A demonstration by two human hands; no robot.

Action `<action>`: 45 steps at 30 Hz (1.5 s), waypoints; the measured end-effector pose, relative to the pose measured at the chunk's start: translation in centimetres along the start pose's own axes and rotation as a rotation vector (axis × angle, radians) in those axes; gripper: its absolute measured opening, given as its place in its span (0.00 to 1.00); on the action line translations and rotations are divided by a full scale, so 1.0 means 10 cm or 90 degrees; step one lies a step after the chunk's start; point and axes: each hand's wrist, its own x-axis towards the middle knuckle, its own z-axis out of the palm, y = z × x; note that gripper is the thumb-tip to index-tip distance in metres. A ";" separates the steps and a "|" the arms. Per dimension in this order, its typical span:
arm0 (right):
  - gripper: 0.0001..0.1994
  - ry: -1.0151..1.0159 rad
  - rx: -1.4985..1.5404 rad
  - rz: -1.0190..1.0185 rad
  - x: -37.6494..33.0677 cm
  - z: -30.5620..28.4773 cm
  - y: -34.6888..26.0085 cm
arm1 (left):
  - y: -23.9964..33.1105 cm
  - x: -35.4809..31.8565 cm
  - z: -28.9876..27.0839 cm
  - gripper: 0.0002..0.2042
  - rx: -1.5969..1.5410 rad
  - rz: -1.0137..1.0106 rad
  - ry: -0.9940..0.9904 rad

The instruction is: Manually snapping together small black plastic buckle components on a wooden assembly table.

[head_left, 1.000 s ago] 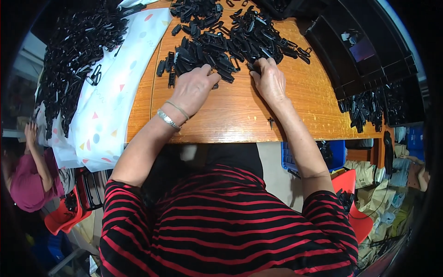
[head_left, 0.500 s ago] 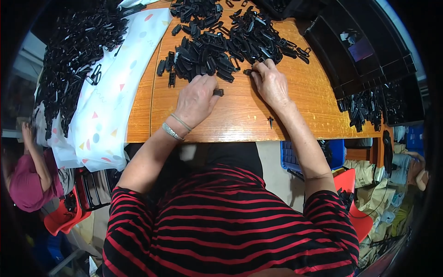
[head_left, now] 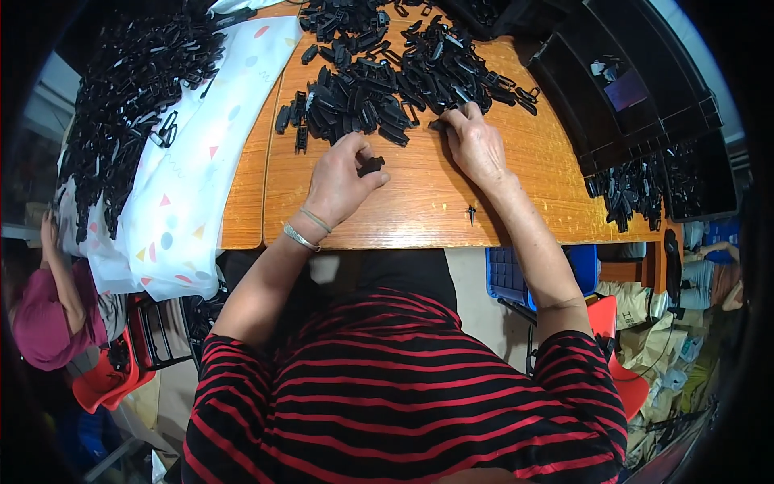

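Between the thumb and fingers of my left hand (head_left: 342, 176) is a small black plastic part (head_left: 371, 166), held just above the wooden table (head_left: 387, 218). My right hand (head_left: 476, 145) is closed at the near edge of a heap of black plastic parts (head_left: 451, 68), its fingertips pinching a dark piece (head_left: 438, 126). How much of that piece is inside the fingers is hidden. Another heap of slim black parts (head_left: 351, 101) lies beyond my left hand. A tiny black pointed piece (head_left: 472, 214) rests on the table beside my right forearm.
On the left, a big mound of black parts (head_left: 137, 97) covers a white patterned sheet (head_left: 210, 153). A large black bin (head_left: 629, 89) stands at the right, with more black parts (head_left: 629, 194) below it. A blue crate (head_left: 508, 278) sits under the table edge. Another person (head_left: 56, 315) is at far left.
My left hand has turned and its thumb has moved away from the fingers, showing more of the black part. My right hand has stayed almost in place.
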 end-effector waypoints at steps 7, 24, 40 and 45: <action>0.09 0.062 0.038 0.015 0.04 -0.12 -0.03 | -0.01 -0.02 -0.04 0.16 -0.181 -0.074 -0.073; 0.15 -0.105 0.018 -0.094 -0.04 -0.18 -0.06 | -0.03 0.04 -0.03 0.13 -0.505 -0.223 -0.137; 0.09 -0.121 0.968 0.342 -0.24 -0.03 -0.36 | 0.00 0.19 0.43 0.11 -0.420 -0.020 -0.045; 0.09 -0.100 1.010 0.361 -0.30 -0.02 -0.41 | 0.03 0.14 0.42 0.10 -0.368 -0.008 -0.044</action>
